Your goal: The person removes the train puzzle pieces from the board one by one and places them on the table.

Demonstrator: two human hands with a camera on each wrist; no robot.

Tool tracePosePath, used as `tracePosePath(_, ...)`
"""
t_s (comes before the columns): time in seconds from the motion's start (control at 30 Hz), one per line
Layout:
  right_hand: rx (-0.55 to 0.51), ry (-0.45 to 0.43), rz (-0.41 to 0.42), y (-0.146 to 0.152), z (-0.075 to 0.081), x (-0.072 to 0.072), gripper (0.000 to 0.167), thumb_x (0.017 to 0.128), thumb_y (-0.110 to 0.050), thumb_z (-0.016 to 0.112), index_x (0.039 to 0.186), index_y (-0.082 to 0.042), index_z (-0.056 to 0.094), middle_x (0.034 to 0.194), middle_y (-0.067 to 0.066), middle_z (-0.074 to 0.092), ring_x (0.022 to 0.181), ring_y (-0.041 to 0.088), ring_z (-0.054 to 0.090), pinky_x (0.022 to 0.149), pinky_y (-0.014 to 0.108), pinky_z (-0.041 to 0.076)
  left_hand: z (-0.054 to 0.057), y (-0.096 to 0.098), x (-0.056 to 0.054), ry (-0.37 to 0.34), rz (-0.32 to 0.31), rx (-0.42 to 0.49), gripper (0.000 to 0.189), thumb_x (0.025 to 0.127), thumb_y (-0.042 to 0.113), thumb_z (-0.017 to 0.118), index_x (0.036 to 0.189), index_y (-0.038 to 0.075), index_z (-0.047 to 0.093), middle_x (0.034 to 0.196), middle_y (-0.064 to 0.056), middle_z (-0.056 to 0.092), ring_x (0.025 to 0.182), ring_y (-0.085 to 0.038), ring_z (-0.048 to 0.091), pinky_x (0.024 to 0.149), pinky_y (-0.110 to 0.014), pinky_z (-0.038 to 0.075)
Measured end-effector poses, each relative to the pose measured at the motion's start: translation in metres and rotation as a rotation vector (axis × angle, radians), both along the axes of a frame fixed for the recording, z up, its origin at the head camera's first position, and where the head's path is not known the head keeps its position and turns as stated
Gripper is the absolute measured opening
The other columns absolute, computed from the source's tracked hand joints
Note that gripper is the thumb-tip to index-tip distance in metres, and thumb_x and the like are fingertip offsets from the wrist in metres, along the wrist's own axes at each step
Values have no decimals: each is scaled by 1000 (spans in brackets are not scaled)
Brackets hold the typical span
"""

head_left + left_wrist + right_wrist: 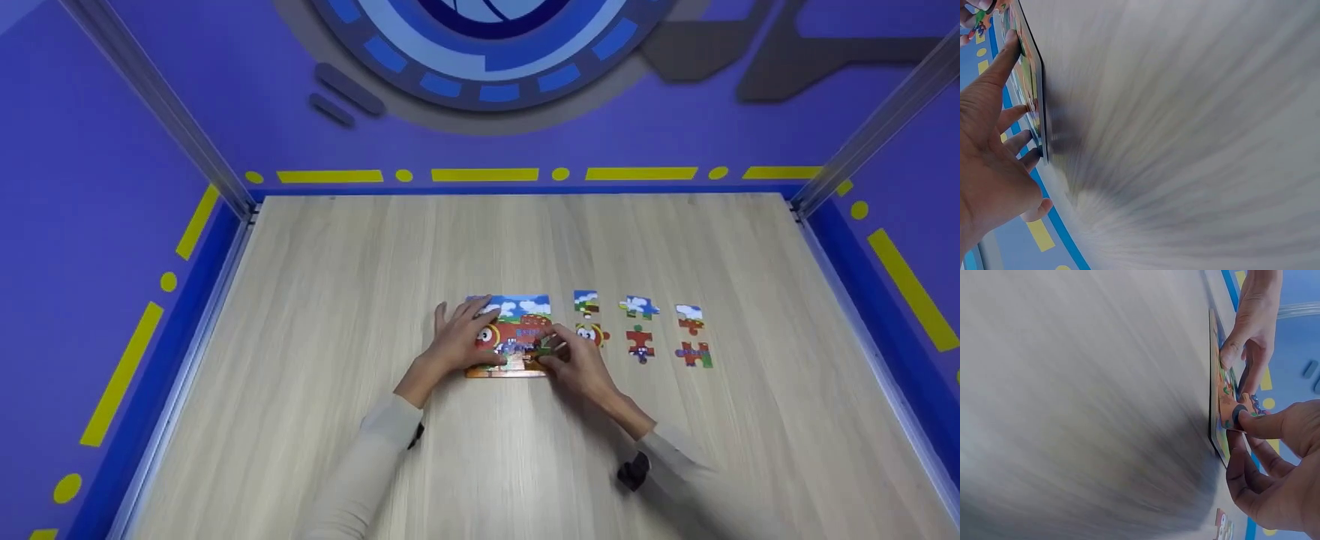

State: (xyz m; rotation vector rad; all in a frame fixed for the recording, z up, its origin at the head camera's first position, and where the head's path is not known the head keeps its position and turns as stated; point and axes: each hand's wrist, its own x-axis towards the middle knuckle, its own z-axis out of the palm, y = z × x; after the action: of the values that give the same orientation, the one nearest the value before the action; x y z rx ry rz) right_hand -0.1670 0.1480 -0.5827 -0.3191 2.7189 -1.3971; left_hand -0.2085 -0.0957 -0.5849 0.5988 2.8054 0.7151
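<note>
A picture puzzle board (525, 309) lies flat on the table, showing sky, clouds and a red figure with a round eye. My left hand (452, 341) rests spread over the board's left side. In the left wrist view its thumb (1002, 64) and fingertips touch the board. At the board's lower right is my right hand (586, 369). Between thumb and fingers it pinches an orange and dark puzzle piece (1229, 408), tilted up from the board's surface in the right wrist view. The fingers hide part of that piece.
Several loose puzzle pieces lie in two rows right of the board, among them a red one with an eye (587, 334), a cloud piece (639, 306) and a red-green one (694, 355). Blue panels (487, 150) with yellow markings wall the wooden table (360, 255).
</note>
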Motion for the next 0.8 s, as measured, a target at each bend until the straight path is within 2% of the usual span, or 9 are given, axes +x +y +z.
tracePosePath(0.23,-35,-23,-7,7,6,4,34,92,4,69,122,-13,67,105,7,72,92,19,68,84,39,58,1,0,0,6,-4,1,87,82,52,82,153,15,48,167,-9,33,155,-36,27,120,-72,7)
tracePosePath(0.4,-57,-28,-4,20,9,5,36,92,5,68,123,-13,68,106,7,72,91,19,68,82,30,56,1,-2,0,-6,-5,-7,87,82,53,81,154,15,47,167,-9,32,155,-35,27,121,-71,5)
tracePosePath(0.57,-71,-40,-4,40,12,3,36,93,4,69,125,-11,67,109,9,72,90,19,68,78,22,53,0,-3,1,-13,-1,7,87,82,52,81,154,15,48,167,-9,33,155,-34,27,121,-71,4)
tracePosePath(0.8,-91,-53,41,81,20,-5,35,91,3,72,124,-4,68,110,17,72,91,17,68,76,20,52,-1,-1,-1,3,-14,16,86,83,51,81,153,13,48,167,-11,33,154,-36,28,120,-72,6)
